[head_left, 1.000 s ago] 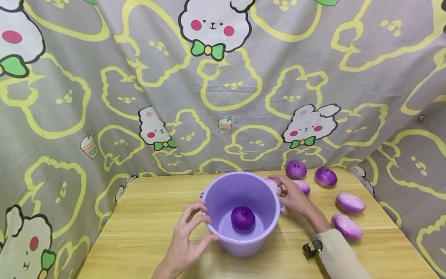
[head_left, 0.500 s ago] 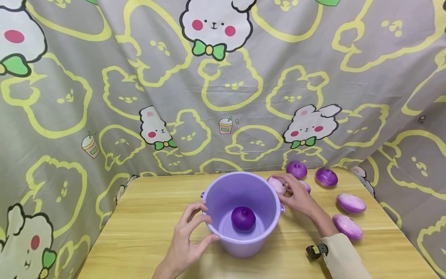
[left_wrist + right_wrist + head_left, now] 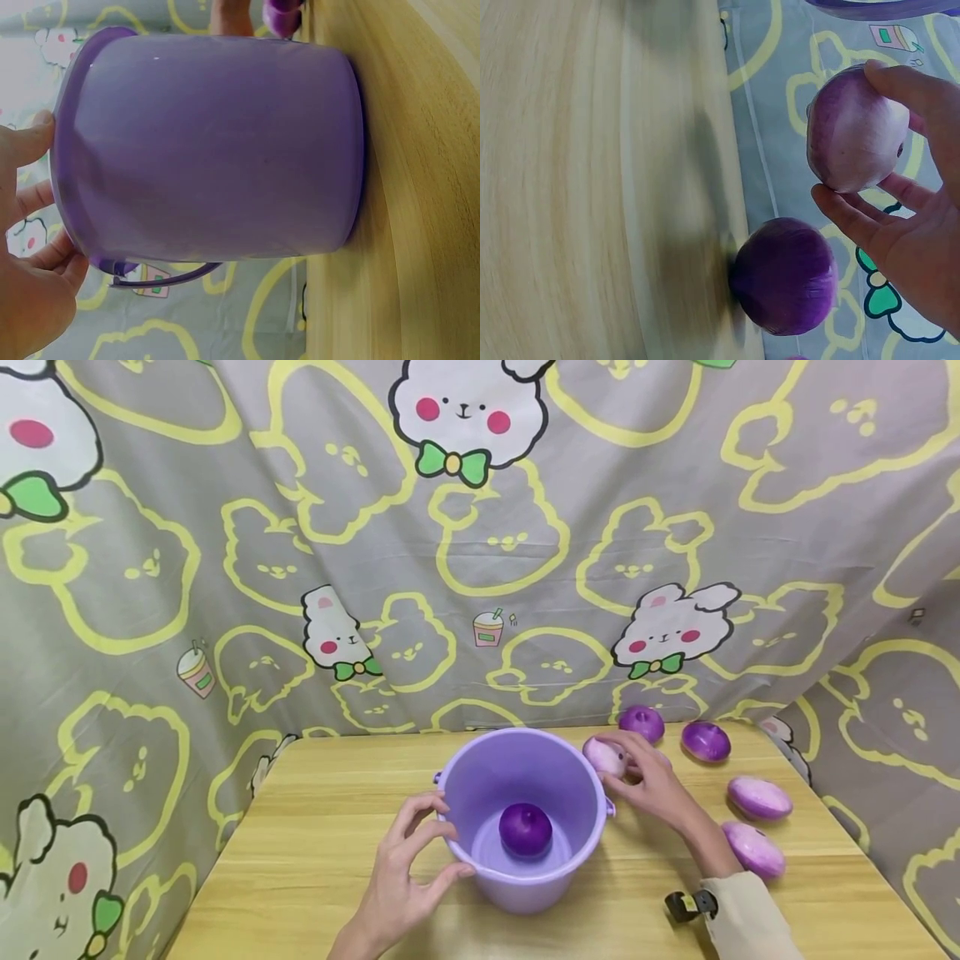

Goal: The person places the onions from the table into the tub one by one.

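A lilac bucket (image 3: 525,893) stands on the wooden table, with one dark purple onion (image 3: 526,831) at its bottom. My left hand (image 3: 401,872) holds the bucket's rim at the near left, thumb and fingertips spread along it. Beyond the right side of the rim, my right hand (image 3: 648,781) grips a pale purple-and-white onion (image 3: 855,131) between thumb and fingers. The right wrist view shows this onion raised off the table, apart from a dark purple onion (image 3: 787,277) resting there. Part of the held onion is hidden by the fingers in the head view.
Two dark purple onions (image 3: 706,742) lie at the back right of the table (image 3: 322,810). Nearer the right edge are two elongated purple-and-white onions (image 3: 759,798); the forearm partly covers one. The bucket's handle (image 3: 172,280) hangs on its far side. A patterned curtain (image 3: 480,552) closes off the back.
My right hand and its onion have shifted slightly right, away from the bucket's rim. My left hand and the bucket stay in place.
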`<action>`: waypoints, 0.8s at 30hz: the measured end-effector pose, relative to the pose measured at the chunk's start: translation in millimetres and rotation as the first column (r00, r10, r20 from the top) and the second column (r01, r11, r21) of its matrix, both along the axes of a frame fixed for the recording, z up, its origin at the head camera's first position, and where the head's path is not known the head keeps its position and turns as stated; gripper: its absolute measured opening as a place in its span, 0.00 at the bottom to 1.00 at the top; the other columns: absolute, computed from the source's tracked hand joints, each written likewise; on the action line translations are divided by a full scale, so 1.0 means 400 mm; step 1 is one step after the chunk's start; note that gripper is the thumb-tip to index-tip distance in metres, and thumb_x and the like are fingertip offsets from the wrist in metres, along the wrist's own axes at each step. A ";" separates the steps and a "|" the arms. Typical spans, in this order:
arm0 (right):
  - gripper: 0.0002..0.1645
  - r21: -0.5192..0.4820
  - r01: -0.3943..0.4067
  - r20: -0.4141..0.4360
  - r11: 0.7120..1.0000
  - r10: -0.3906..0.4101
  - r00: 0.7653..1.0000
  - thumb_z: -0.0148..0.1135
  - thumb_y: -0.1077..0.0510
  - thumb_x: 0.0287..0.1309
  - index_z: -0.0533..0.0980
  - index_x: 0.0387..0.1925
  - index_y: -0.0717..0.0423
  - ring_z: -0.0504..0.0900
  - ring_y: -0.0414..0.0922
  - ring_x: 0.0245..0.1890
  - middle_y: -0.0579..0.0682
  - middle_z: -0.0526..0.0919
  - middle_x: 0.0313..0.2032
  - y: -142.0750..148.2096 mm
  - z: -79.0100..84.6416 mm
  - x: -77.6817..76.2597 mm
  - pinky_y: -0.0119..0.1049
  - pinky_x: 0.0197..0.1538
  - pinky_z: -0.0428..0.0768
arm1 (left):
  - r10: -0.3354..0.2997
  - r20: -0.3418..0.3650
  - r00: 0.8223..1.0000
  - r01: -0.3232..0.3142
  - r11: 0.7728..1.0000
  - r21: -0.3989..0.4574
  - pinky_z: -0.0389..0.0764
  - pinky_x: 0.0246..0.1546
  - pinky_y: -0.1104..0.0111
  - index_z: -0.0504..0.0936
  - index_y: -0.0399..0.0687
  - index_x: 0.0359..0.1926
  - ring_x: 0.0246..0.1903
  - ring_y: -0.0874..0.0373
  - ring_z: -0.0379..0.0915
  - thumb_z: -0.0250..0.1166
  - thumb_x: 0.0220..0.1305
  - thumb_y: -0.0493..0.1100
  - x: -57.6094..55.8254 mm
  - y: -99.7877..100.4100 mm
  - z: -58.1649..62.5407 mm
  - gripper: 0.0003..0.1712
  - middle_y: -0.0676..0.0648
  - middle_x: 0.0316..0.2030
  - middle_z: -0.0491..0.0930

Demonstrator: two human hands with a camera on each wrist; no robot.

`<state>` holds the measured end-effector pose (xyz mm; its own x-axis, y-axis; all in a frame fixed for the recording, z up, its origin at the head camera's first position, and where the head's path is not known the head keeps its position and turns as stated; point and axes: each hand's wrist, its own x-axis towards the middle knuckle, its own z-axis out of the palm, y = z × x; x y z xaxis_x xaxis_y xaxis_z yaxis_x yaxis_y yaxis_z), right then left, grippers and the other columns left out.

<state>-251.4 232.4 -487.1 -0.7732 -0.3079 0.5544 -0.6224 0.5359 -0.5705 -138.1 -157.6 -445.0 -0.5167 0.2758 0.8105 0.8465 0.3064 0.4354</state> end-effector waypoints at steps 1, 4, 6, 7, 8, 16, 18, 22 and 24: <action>0.37 -0.006 -0.002 0.001 1.000 0.002 1.000 0.77 0.61 0.55 0.74 0.66 0.52 0.82 0.51 0.50 0.54 0.75 0.63 0.001 0.003 0.001 0.43 0.47 0.89 | 0.000 -0.003 1.000 0.000 1.000 0.001 0.69 0.71 0.64 0.82 0.48 0.41 0.60 0.39 0.71 0.80 0.55 0.47 0.000 0.001 0.001 0.17 0.38 0.52 0.74; 0.37 -0.015 -0.004 0.004 1.000 0.004 1.000 0.77 0.61 0.56 0.73 0.66 0.52 0.81 0.52 0.52 0.54 0.74 0.64 0.003 0.013 0.004 0.46 0.48 0.89 | 0.000 -0.004 1.000 0.000 1.000 0.006 0.69 0.71 0.64 0.82 0.48 0.42 0.60 0.39 0.71 0.80 0.55 0.47 -0.003 0.002 0.002 0.18 0.39 0.53 0.74; 0.37 -0.018 0.004 0.005 1.000 -0.004 1.000 0.77 0.61 0.56 0.73 0.67 0.52 0.80 0.52 0.55 0.54 0.74 0.64 0.006 0.019 0.006 0.49 0.49 0.88 | 0.001 -0.002 1.000 -0.001 1.000 0.008 0.69 0.71 0.63 0.82 0.48 0.42 0.60 0.39 0.71 0.80 0.55 0.46 -0.004 0.003 0.003 0.18 0.39 0.53 0.74; 0.38 -0.018 0.009 0.004 1.000 -0.009 1.000 0.77 0.61 0.55 0.73 0.67 0.52 0.79 0.52 0.56 0.54 0.74 0.64 0.006 0.023 0.009 0.50 0.50 0.88 | 0.002 0.000 1.000 -0.002 1.000 0.007 0.69 0.71 0.63 0.82 0.48 0.42 0.60 0.39 0.71 0.80 0.54 0.46 -0.004 0.003 0.003 0.18 0.40 0.53 0.74; 0.38 -0.016 0.018 0.008 1.000 -0.018 1.000 0.77 0.61 0.55 0.73 0.67 0.51 0.78 0.51 0.57 0.54 0.74 0.65 0.007 0.026 0.011 0.51 0.50 0.87 | 0.003 0.004 1.000 -0.003 1.000 0.006 0.69 0.71 0.63 0.82 0.49 0.42 0.61 0.39 0.71 0.80 0.54 0.46 -0.005 0.003 0.002 0.18 0.40 0.53 0.74; 0.38 0.007 0.090 -0.011 0.996 -0.090 0.996 0.79 0.57 0.54 0.75 0.66 0.48 0.73 0.49 0.64 0.49 0.74 0.64 0.015 0.054 0.031 0.50 0.60 0.81 | 0.003 0.000 1.000 -0.003 1.000 0.004 0.69 0.71 0.64 0.82 0.48 0.42 0.61 0.40 0.70 0.80 0.55 0.47 -0.004 0.001 0.002 0.18 0.40 0.53 0.74; 0.38 0.012 0.107 -0.023 0.994 -0.107 0.994 0.80 0.57 0.53 0.75 0.65 0.46 0.72 0.48 0.65 0.48 0.75 0.64 0.018 0.059 0.036 0.47 0.62 0.76 | 0.001 -0.004 1.000 -0.001 1.000 0.004 0.69 0.71 0.64 0.82 0.48 0.42 0.61 0.40 0.71 0.80 0.55 0.47 -0.004 0.001 0.004 0.18 0.40 0.52 0.74; 0.39 0.016 0.113 -0.039 0.993 -0.113 0.993 0.80 0.58 0.52 0.75 0.66 0.46 0.71 0.47 0.65 0.47 0.75 0.64 0.023 0.064 0.043 0.43 0.64 0.72 | -0.004 -0.007 1.000 0.004 1.000 0.005 0.69 0.71 0.64 0.82 0.48 0.41 0.61 0.40 0.71 0.79 0.56 0.47 -0.003 0.001 0.006 0.17 0.40 0.52 0.74; 0.39 0.017 0.111 -0.038 0.994 -0.110 0.993 0.80 0.58 0.53 0.75 0.66 0.46 0.71 0.47 0.65 0.47 0.75 0.64 0.023 0.066 0.046 0.41 0.65 0.72 | -0.003 -0.006 1.000 0.003 1.000 0.004 0.69 0.71 0.64 0.82 0.48 0.41 0.60 0.39 0.71 0.79 0.56 0.47 -0.001 0.001 0.006 0.17 0.40 0.51 0.74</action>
<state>-232.8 241.7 -460.9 -0.7825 -0.2326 0.5776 -0.5789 0.6134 -0.5372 -138.6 -157.3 -442.8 -0.5108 0.2739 0.8149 0.8502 0.3016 0.4315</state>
